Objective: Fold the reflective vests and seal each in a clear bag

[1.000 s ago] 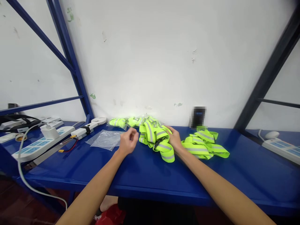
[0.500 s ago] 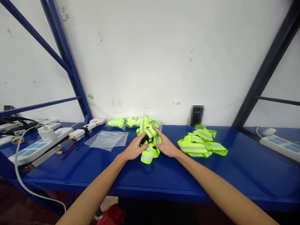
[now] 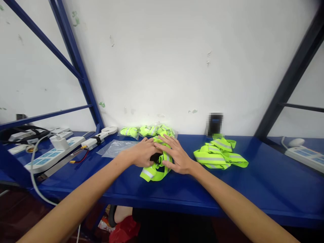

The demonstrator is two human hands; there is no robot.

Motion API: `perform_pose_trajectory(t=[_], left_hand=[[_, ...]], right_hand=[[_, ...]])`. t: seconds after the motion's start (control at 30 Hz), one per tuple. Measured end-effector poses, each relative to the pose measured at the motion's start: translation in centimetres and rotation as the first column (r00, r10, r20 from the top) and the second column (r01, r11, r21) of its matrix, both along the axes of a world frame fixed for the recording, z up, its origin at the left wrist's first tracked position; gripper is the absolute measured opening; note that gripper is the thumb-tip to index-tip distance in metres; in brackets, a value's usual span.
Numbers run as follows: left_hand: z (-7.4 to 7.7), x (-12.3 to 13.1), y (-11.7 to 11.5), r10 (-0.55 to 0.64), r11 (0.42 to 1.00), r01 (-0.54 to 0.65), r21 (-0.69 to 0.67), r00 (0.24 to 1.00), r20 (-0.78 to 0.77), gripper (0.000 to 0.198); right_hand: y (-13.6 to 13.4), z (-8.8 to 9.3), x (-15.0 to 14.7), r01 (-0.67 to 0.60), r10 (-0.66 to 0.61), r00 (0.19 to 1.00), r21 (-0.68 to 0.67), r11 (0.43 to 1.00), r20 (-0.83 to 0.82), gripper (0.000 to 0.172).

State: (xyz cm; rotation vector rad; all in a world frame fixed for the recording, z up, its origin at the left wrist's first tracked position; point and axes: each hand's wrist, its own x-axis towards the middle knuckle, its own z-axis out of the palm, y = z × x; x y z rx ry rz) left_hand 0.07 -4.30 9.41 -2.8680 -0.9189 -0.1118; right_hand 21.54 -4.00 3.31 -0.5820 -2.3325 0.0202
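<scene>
A neon yellow-green reflective safety strap (image 3: pixel 149 173) with a silver stripe lies bunched on the blue table in front of me. My left hand (image 3: pixel 143 152) is closed on it from the left, beside a black part that looks like a buckle (image 3: pixel 155 157). From the right, my right hand (image 3: pixel 179 158) rests against the bundle, its fingers stretched and spread across the top and its thumb at the near side. Its fingertips come close to the left fingers. The hands hide part of the bundle. Another loose pile of reflective straps (image 3: pixel 215 155) sits to the right.
Clear plastic bags (image 3: pixel 115 148) lie flat left of my hands. Bagged reflective straps (image 3: pixel 129 131) line the wall. A power strip (image 3: pixel 45 158), cables and a small white fan (image 3: pixel 110 130) occupy the left side. A blurred black object (image 3: pixel 215 125) stands at the back.
The bundle has been turned and pressed lower, its loose end now pointing left. My left hand has moved over its top; my right fingers have spread. The view has shifted slightly left.
</scene>
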Motion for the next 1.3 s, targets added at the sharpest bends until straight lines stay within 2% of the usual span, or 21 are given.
perform_pose_trajectory(t=[0.07, 0.17, 0.23, 0.3, 0.4, 0.47, 0.53, 0.57, 0.6, 0.63, 0.67, 0.73, 0.8, 0.9, 0.97, 1.07, 1.17, 1.23, 1.3], left_hand=[[2.3, -0.4, -0.9, -0.015, 0.999, 0.016, 0.051, 1.0, -0.006, 0.039], [4.2, -1.2, -1.8, 0.087, 0.982, -0.095, 0.165, 0.995, 0.058, 0.053], [4.3, -1.5, -2.0, 0.18, 0.95, -0.216, 0.226, 0.969, 0.17, 0.062], [3.8, -1.4, -2.0, 0.23, 0.919, -0.304, 0.252, 0.931, 0.284, 0.066], [3.2, -0.7, -1.5, 0.22, 0.893, -0.356, 0.275, 0.878, 0.425, 0.062], [3.6, -0.4, -1.1, 0.187, 0.877, -0.395, 0.275, 0.806, 0.561, 0.055], [4.5, -0.4, -0.6, 0.133, 0.858, -0.452, 0.244, 0.654, 0.745, 0.05], [5.1, -0.5, -0.4, 0.097, 0.858, -0.463, 0.224, 0.573, 0.814, 0.05], [5.6, -0.6, -0.2, 0.063, 0.867, -0.449, 0.214, 0.526, 0.848, 0.051], [6.0, -0.7, -0.1, 0.043, 0.884, -0.417, 0.212, 0.523, 0.851, 0.052], [6.3, -0.9, 0.0, 0.032, 0.901, -0.376, 0.218, 0.559, 0.829, 0.054], [6.4, -1.0, 0.0, 0.036, 0.924, -0.304, 0.231, 0.672, 0.739, 0.058], [6.1, -0.9, -0.2, 0.04, 0.932, -0.27, 0.243, 0.742, 0.67, 0.063], [5.4, -0.4, -0.4, -0.011, 0.936, -0.23, 0.265, 0.737, 0.676, 0.067], [4.9, 0.1, -0.4, -0.061, 0.942, -0.184, 0.281, 0.729, 0.682, 0.066], [3.8, 1.0, 0.2, -0.106, 0.959, -0.079, 0.273, 0.793, 0.6, 0.064], [1.6, 1.9, 1.4, -0.114, 0.977, -0.005, 0.215, 0.835, 0.538, 0.059], [-0.2, 2.5, 2.4, -0.097, 0.988, -0.003, 0.158, 0.775, 0.624, 0.054], [-1.8, 2.9, 3.5, -0.012, 0.998, -0.035, 0.047, 0.659, 0.752, 0.056]], right_hand=[[-0.5, -0.2, -0.6, -0.05, 0.048, 0.998, -0.078, 0.996, -0.031, 0.066], [-0.8, -0.7, -1.2, 0.001, -0.033, 0.978, -0.155, 0.988, -0.204, 0.062], [-0.8, -1.0, -1.5, 0.041, -0.1, 0.942, -0.186, 0.982, -0.319, 0.052], [-0.6, -1.1, -1.5, 0.066, -0.155, 0.903, -0.227, 0.972, -0.402, 0.048], [0.0, -1.3, -1.2, 0.132, -0.248, 0.894, -0.31, 0.942, -0.373, 0.05], [0.4, -1.5, -1.0, 0.194, -0.275, 0.922, -0.288, 0.938, -0.274, 0.04], [0.7, -1.8, -0.8, 0.25, -0.287, 0.932, -0.181, 0.951, -0.222, 0.027], [0.8, -1.8, -0.7, 0.27, -0.29, 0.928, -0.114, 0.956, -0.235, 0.024], [0.8, -1.8, -0.6, 0.287, -0.29, 0.917, -0.053, 0.957, -0.273, 0.022], [0.8, -1.7, -0.5, 0.303, -0.286, 0.899, -0.003, 0.953, -0.332, 0.02], [0.8, -1.6, -0.4, 0.317, -0.276, 0.872, 0.036, 0.948, -0.405, 0.018], [0.9, -1.2, -0.2, 0.34, -0.239, 0.796, 0.085, 0.936, -0.556, 0.015], [1.0, -0.8, 0.1, 0.34, -0.187, 0.708, 0.097, 0.935, -0.681, 0.02], [1.3, -0.6, 0.4, 0.269, -0.145, 0.643, 0.044, 0.962, -0.752, 0.04], [1.2, -0.5, 0.4, 0.185, -0.147, 0.667, -0.03, 0.982, -0.731, 0.052], [1.0, -0.3, 0.5, 0.025, -0.117, 0.719, -0.144, 0.989, -0.686, 0.065], [1.0, -0.5, 0.4, -0.121, -0.112, 0.784, -0.327, 0.937, -0.61, 0.073], [1.2, -1.1, 0.0, -0.131, -0.159, 0.842, -0.481, 0.867, -0.515, 0.071], [1.7, -2.0, -0.5, -0.115, -0.201, 0.868, -0.576, 0.809, -0.455, 0.062]])
